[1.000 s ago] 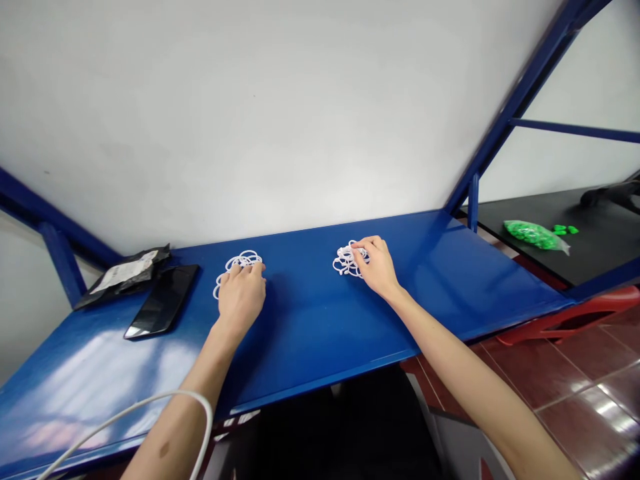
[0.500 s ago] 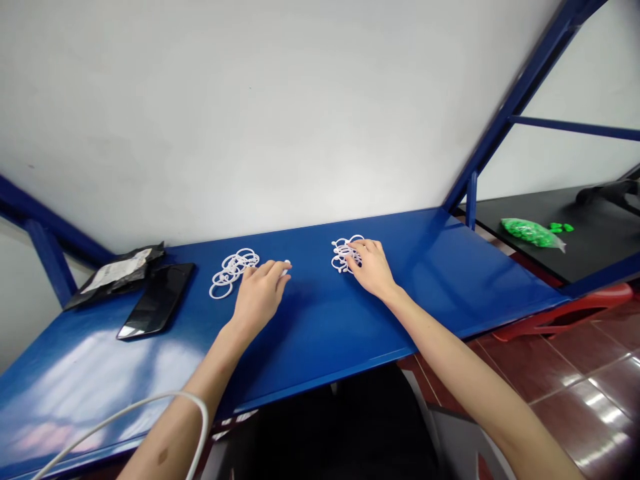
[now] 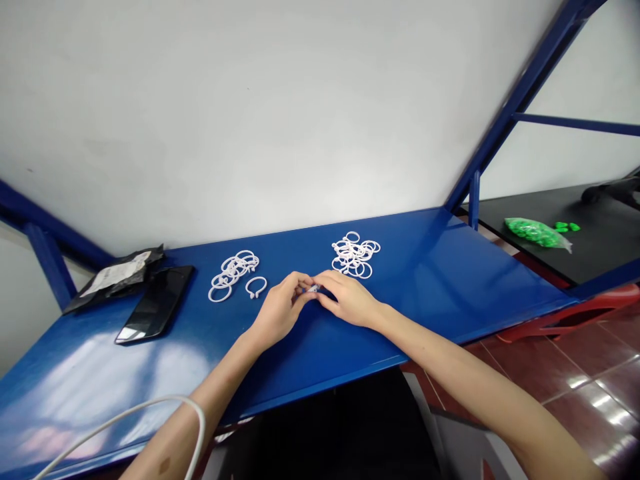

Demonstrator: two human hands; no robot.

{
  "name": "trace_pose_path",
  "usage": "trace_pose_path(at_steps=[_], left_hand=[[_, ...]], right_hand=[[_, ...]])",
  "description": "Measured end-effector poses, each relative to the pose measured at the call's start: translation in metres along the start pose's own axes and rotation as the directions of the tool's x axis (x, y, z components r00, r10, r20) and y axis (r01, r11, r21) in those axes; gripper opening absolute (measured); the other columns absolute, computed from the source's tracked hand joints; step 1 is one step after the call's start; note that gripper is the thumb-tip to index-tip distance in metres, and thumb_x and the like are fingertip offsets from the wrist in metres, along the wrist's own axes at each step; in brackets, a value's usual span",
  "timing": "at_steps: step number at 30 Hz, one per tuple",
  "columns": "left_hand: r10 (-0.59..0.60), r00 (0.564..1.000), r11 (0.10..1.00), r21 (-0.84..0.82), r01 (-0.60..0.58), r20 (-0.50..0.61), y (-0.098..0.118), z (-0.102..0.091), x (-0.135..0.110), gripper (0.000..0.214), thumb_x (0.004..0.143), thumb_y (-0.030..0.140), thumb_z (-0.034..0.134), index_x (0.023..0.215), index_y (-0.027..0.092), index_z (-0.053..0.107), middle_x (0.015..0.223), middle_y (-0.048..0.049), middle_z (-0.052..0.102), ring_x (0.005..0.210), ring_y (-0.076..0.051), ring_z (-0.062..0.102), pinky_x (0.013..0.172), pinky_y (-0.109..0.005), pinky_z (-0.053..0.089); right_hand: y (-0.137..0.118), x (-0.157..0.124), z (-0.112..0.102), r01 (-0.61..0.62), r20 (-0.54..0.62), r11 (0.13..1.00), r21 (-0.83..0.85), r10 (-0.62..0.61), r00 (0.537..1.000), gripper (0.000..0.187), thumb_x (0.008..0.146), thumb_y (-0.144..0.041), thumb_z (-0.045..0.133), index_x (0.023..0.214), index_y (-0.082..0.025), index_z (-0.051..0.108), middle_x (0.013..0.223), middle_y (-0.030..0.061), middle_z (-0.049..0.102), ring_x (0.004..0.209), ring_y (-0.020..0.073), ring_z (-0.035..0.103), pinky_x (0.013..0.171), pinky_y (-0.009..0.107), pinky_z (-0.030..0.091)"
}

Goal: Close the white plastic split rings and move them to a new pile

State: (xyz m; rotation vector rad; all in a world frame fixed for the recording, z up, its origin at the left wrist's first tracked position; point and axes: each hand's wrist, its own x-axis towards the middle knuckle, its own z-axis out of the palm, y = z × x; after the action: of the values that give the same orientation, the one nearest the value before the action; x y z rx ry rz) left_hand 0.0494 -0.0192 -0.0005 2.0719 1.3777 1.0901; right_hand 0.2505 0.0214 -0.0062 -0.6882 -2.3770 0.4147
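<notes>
where visible, small white piece (image 3: 313, 289)

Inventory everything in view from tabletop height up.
Left pile of thin plastic-looking rings: uncountable, white, tabletop left
Right ring pile: uncountable, white, tabletop centre
Single open ring: 1, white, near left pile
Small piece: 1, white, between grips
Flat glossy slab: 1, black, tabletop left
Labelled plastic packet: 1, black, far left
Flat tabletop: 1, blue, centre
Angled frames: 2, blue, tabletop ends
Wall: 1, white, behind
Flat side table: 1, black, right
Clear plastic bag: 1, green contents, side table
Loose pieces: few, green, beside bag
Unidentified item: 1, black, far right
Curved cable: 1, white, lower left
Left grip, right grip: 2, bare hands, centre
</notes>
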Motion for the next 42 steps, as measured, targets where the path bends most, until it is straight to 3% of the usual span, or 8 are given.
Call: trace_pose_path(at_steps=[5, 10, 15, 20, 25, 29, 36, 42], left_hand=[[-0.119, 0.992, 0.99, -0.085, 0.116, -0.036, 0.005, -0.004, 0.001, 0.025, 0.089, 0.037, 0.067, 0.108, 0.022, 0.059, 0.091, -0.0025, 0.074, 0.075, -0.017, 0.069, 0.065, -0.027, 0.052], [-0.162, 0.987, 0.969, -0.193, 0.157, -0.008, 0.002, -0.008, 0.003, 0.027, 0.093, 0.046, 0.062, 0.105, 0.021, 0.065, 0.1, -0.0054, 0.074, 0.082, -0.018, 0.07, 0.07, -0.03, 0.055], [-0.205, 0.978, 0.929, -0.307, 0.205, 0.03, -0.002, -0.006, 0.005, 0.029, 0.091, 0.048, 0.065, 0.099, 0.02, 0.068, 0.091, -0.0036, 0.073, 0.072, -0.016, 0.066, 0.066, -0.028, 0.057], [-0.176, 0.983, 0.908, -0.379, 0.18, 0.045, 0.0, -0.007, 0.004, 0.024, 0.09, 0.043, 0.067, 0.096, 0.021, 0.069, 0.09, -0.0031, 0.072, 0.076, -0.016, 0.068, 0.073, -0.03, 0.059], [-0.079, 0.996, 0.959, -0.277, 0.064, -0.046, -0.004, -0.006, 0.004, 0.023, 0.093, 0.041, 0.063, 0.086, 0.021, 0.073, 0.106, -0.0075, 0.07, 0.099, -0.02, 0.069, 0.084, -0.032, 0.057], [-0.176, 0.975, 0.914, -0.391, 0.111, -0.136, -0.007, 0.0, 0.004, 0.027, 0.087, 0.039, 0.071, 0.105, 0.021, 0.063, 0.102, -0.0057, 0.07, 0.088, -0.019, 0.072, 0.078, -0.033, 0.059], [-0.273, 0.961, 0.882, -0.412, 0.23, -0.049, -0.004, 0.003, 0.005, 0.034, 0.084, 0.05, 0.07, 0.098, 0.019, 0.064, 0.094, -0.0059, 0.075, 0.091, -0.023, 0.074, 0.086, -0.037, 0.058], [-0.239, 0.971, 0.877, -0.427, 0.219, 0.007, -0.007, 0.008, 0.003, 0.029, 0.085, 0.046, 0.071, 0.097, 0.019, 0.067, 0.094, -0.0051, 0.076, 0.088, -0.021, 0.074, 0.085, -0.035, 0.059]], right_hand=[[0.003, 0.003, -0.002, -0.142, -0.041, 0.966, 0.217, 0.155, 0.987, 0.013, 0.1, -0.025, 0.058, 0.104, -0.021, 0.07, 0.099, 0.0047, 0.075, 0.087, 0.0179, 0.07, 0.08, 0.032, 0.056], [0.003, 0.005, -0.006, -0.279, -0.017, 0.808, 0.518, 0.336, 0.942, 0.012, 0.095, -0.029, 0.064, 0.1, -0.02, 0.07, 0.09, 0.0028, 0.076, 0.082, 0.0172, 0.072, 0.077, 0.031, 0.057], [0.003, 0.004, -0.001, -0.313, 0.07, 0.689, 0.654, 0.356, 0.932, 0.013, 0.093, -0.027, 0.065, 0.104, -0.02, 0.067, 0.094, 0.0039, 0.077, 0.09, 0.0185, 0.075, 0.084, 0.034, 0.059], [0.005, 0.004, -0.005, -0.249, -0.054, 0.831, 0.497, 0.315, 0.947, 0.011, 0.093, -0.024, 0.065, 0.1, -0.021, 0.072, 0.096, 0.0042, 0.072, 0.074, 0.0142, 0.069, 0.073, 0.031, 0.057], [0.002, 0.005, -0.01, -0.186, -0.078, 0.857, 0.482, 0.253, 0.964, 0.018, 0.093, -0.016, 0.059, 0.099, -0.021, 0.075, 0.098, 0.0041, 0.072, 0.079, 0.0148, 0.069, 0.072, 0.03, 0.056], [0.003, 0.005, -0.006, -0.172, -0.11, 0.887, 0.429, 0.24, 0.964, 0.011, 0.093, -0.021, 0.063, 0.096, -0.021, 0.074, 0.1, 0.0048, 0.073, 0.082, 0.016, 0.069, 0.075, 0.031, 0.057], [0.008, 0.002, 0.003, -0.195, -0.085, 0.879, 0.436, 0.256, 0.963, 0.028, 0.092, -0.021, 0.066, 0.12, -0.023, 0.064, 0.1, 0.0035, 0.074, 0.084, 0.0164, 0.071, 0.08, 0.033, 0.059], [0.005, 0.0, 0.0, -0.182, -0.09, 0.925, 0.334, 0.224, 0.97, 0.017, 0.101, -0.029, 0.059, 0.112, -0.023, 0.07, 0.099, 0.003, 0.075, 0.078, 0.0151, 0.07, 0.079, 0.031, 0.056]])
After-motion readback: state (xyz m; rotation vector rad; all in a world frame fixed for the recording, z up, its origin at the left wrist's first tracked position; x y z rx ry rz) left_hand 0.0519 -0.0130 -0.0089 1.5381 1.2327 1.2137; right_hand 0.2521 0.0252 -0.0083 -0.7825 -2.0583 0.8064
